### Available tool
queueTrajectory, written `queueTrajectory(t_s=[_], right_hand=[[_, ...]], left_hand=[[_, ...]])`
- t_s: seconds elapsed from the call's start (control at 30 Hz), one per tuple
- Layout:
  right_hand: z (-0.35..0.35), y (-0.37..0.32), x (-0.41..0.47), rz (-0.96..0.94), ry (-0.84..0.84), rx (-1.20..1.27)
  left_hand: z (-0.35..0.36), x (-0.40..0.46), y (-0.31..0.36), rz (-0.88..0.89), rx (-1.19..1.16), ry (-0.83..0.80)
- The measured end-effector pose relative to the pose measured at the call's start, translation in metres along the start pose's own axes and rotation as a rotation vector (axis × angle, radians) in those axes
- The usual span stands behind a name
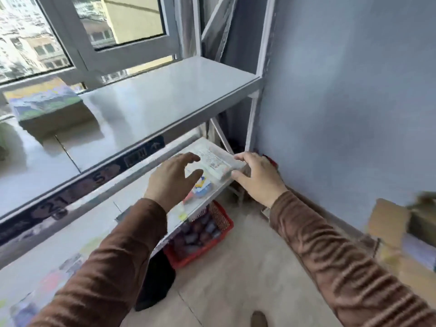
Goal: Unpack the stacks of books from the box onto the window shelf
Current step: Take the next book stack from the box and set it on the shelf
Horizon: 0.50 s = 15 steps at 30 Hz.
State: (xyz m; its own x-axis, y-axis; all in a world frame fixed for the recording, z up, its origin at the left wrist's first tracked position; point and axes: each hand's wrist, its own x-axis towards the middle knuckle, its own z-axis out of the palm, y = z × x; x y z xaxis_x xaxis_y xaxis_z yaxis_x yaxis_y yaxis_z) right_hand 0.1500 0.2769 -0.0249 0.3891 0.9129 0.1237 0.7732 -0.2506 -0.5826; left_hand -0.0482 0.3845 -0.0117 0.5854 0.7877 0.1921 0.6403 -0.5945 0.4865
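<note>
A plastic-wrapped stack of books [212, 161] lies flat on the lower window shelf [132, 192], at its right end. My right hand [257, 178] holds the stack's right end, with the thumb low and the fingers over the top edge. Over the near part of the stack hovers my left hand [172, 178], fingers spread and holding nothing. Another stack of books [47, 105] with a colourful cover sits on the upper window shelf [165, 95] at the far left. The cardboard box [389, 223] stands on the floor at the right edge, blurred, with books inside.
A red mesh basket [219, 218] with dark items sits on the floor under the lower shelf. The grey wall [342, 102] is close on the right. Windows run behind the upper shelf. Tiled floor lies between the shelf and the box.
</note>
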Motion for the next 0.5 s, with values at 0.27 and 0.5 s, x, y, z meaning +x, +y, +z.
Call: queueTrajectory(t_s=[0.27,0.5], right_hand=[[-0.084,0.157,-0.136,0.274,0.104,-0.074],[-0.151,0.308,-0.25,0.448,0.091,-0.079]], left_hand=[[0.134,-0.027,0.169,0.224,-0.017,-0.249],[0.263,-0.061,0.324,0.322,-0.002,-0.438]])
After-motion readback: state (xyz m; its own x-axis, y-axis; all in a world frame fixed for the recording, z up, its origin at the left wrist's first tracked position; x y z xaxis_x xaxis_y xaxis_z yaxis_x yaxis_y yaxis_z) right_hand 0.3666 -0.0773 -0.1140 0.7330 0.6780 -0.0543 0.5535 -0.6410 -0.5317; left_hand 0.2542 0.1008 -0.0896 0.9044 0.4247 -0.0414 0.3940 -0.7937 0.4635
